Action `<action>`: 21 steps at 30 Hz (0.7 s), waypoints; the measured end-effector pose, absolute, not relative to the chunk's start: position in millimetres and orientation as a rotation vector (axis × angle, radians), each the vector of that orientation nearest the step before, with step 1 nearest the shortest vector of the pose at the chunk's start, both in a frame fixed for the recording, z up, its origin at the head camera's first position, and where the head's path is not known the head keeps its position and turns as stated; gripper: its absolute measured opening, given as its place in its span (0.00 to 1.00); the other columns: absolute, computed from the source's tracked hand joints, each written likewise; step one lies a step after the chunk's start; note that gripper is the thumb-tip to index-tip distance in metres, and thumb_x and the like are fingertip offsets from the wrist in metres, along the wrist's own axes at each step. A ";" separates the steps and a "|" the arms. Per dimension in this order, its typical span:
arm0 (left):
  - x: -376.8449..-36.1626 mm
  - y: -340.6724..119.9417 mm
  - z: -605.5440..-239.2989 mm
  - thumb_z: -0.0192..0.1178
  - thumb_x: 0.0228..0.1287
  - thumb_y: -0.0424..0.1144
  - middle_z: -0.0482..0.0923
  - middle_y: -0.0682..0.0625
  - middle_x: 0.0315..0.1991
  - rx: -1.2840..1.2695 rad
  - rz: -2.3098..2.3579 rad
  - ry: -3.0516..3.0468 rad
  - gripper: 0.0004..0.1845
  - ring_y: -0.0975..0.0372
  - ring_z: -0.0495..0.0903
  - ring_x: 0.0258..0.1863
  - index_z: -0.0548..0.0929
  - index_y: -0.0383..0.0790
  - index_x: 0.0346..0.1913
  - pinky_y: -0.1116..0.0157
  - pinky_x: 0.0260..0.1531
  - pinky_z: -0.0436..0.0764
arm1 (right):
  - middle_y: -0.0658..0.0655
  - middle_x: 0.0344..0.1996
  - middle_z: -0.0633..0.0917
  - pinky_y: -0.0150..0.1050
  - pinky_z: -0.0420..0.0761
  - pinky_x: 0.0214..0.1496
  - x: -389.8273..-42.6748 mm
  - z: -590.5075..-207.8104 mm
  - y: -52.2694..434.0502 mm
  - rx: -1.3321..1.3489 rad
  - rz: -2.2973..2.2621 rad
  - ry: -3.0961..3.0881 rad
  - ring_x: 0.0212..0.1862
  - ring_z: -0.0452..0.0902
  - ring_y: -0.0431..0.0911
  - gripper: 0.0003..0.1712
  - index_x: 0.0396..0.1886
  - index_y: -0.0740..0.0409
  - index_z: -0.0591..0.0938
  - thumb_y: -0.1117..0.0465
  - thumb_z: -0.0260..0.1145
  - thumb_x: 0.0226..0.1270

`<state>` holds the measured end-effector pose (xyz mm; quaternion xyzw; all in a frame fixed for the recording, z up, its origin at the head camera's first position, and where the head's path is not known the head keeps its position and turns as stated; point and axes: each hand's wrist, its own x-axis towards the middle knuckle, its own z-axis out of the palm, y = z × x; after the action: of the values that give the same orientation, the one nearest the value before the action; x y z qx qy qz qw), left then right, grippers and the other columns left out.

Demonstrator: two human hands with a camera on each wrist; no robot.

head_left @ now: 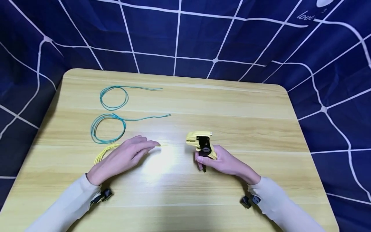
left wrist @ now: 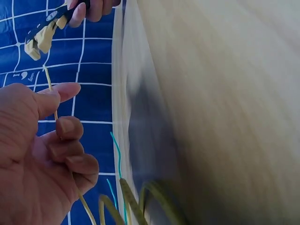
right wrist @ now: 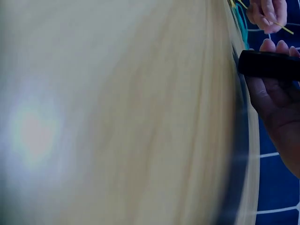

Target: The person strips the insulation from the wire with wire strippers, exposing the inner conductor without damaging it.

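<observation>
My left hand (head_left: 127, 154) pinches a yellow wire (left wrist: 48, 78) between thumb and index finger, and a short free end sticks out past the fingertips. The other fingers curl over the same wire in the left wrist view. Its yellow coil (head_left: 102, 155) lies partly hidden behind this hand. My right hand (head_left: 221, 160) grips a yellow and black wire stripper (head_left: 204, 146) by its handles, with the tool's head facing left toward the wire end. A gap separates the wire tip from the tool. In the right wrist view a black handle (right wrist: 268, 64) crosses the fingers.
Two coils of teal wire lie at the left of the wooden table (head_left: 246, 112): an upper coil (head_left: 127, 96) and a lower coil (head_left: 125, 127), each with a straight tail pointing right. A dark blue cloth (head_left: 153, 32) with white grid lines hangs around the table.
</observation>
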<state>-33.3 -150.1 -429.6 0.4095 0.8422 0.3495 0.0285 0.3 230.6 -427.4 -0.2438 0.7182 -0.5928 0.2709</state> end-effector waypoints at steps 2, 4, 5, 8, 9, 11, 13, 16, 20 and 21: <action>-32.2 -148.5 -428.7 0.63 0.80 0.31 0.77 0.59 0.37 1.242 1.078 2.607 0.18 0.67 0.73 0.40 0.89 0.47 0.66 0.64 0.43 0.78 | 0.61 0.31 0.86 0.44 0.84 0.45 0.1 -427.6 227.0 -0.659 -1.602 1.919 0.35 0.84 0.58 0.11 0.39 0.63 0.84 0.68 0.60 0.86; -31.3 -147.2 -428.1 0.64 0.81 0.35 0.73 0.60 0.35 1.211 1.102 2.611 0.17 0.67 0.70 0.37 0.90 0.50 0.66 0.65 0.40 0.76 | 0.62 0.32 0.86 0.44 0.85 0.45 -0.1 -427.3 223.7 -0.658 -1.607 1.898 0.35 0.85 0.59 0.12 0.38 0.63 0.83 0.68 0.59 0.86; -31.0 -146.4 -427.7 0.64 0.82 0.37 0.70 0.60 0.35 1.194 1.115 2.612 0.16 0.67 0.69 0.36 0.90 0.52 0.66 0.66 0.38 0.75 | 0.63 0.32 0.87 0.45 0.85 0.45 0.1 -427.0 222.3 -0.651 -1.616 1.884 0.35 0.86 0.59 0.12 0.39 0.63 0.83 0.68 0.59 0.86; -30.4 -143.3 -426.7 0.65 0.82 0.40 0.66 0.60 0.33 1.153 1.160 2.607 0.15 0.67 0.66 0.33 0.91 0.54 0.65 0.67 0.34 0.72 | 0.65 0.33 0.87 0.47 0.87 0.46 2.0 -426.5 219.4 -0.636 -1.650 1.825 0.37 0.88 0.61 0.11 0.41 0.66 0.83 0.68 0.58 0.87; -30.3 -142.3 -426.5 0.65 0.82 0.41 0.65 0.60 0.33 1.143 1.169 2.608 0.15 0.67 0.66 0.33 0.91 0.54 0.64 0.67 0.33 0.71 | 0.65 0.34 0.87 0.49 0.88 0.46 2.7 -426.7 218.4 -0.629 -1.659 1.803 0.38 0.89 0.62 0.10 0.41 0.66 0.83 0.68 0.58 0.86; -30.5 -140.4 -426.4 0.65 0.82 0.41 0.65 0.60 0.33 1.142 1.182 2.614 0.14 0.66 0.66 0.34 0.92 0.53 0.62 0.66 0.34 0.71 | 0.66 0.34 0.88 0.50 0.89 0.45 4.0 -427.3 216.3 -0.621 -1.672 1.771 0.38 0.89 0.63 0.09 0.42 0.67 0.82 0.69 0.58 0.86; -30.8 -138.7 -426.9 0.66 0.81 0.41 0.67 0.61 0.33 1.157 1.193 2.629 0.11 0.66 0.68 0.35 0.94 0.51 0.57 0.64 0.37 0.72 | 0.66 0.35 0.88 0.50 0.89 0.45 4.4 -428.2 214.0 -0.626 -1.675 1.747 0.37 0.88 0.63 0.09 0.42 0.67 0.82 0.69 0.59 0.86; -32.0 -136.1 -428.0 0.67 0.80 0.38 0.74 0.60 0.33 1.202 1.242 2.626 0.07 0.65 0.72 0.38 0.94 0.46 0.50 0.63 0.41 0.75 | 0.64 0.33 0.87 0.48 0.88 0.45 4.1 -430.0 210.3 -0.648 -1.655 1.752 0.36 0.87 0.63 0.10 0.41 0.65 0.82 0.69 0.58 0.87; -33.7 -132.6 -429.1 0.66 0.79 0.33 0.85 0.56 0.38 1.236 1.333 2.573 0.07 0.64 0.78 0.41 0.93 0.42 0.48 0.62 0.46 0.78 | 0.62 0.30 0.87 0.45 0.86 0.46 3.5 -432.0 206.5 -0.672 -1.623 1.769 0.35 0.85 0.61 0.11 0.39 0.63 0.82 0.67 0.57 0.87; -33.8 -131.9 -428.9 0.65 0.80 0.33 0.87 0.56 0.40 1.231 1.351 2.563 0.07 0.64 0.79 0.42 0.93 0.41 0.50 0.62 0.47 0.79 | 0.62 0.30 0.87 0.45 0.86 0.45 3.5 -432.2 205.8 -0.678 -1.617 1.774 0.35 0.85 0.61 0.12 0.39 0.62 0.82 0.67 0.57 0.88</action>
<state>-33.8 -131.9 -428.9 0.3910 0.8142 0.4292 -0.0028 3.5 205.8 -432.2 -0.2575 0.6744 -0.6145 0.3182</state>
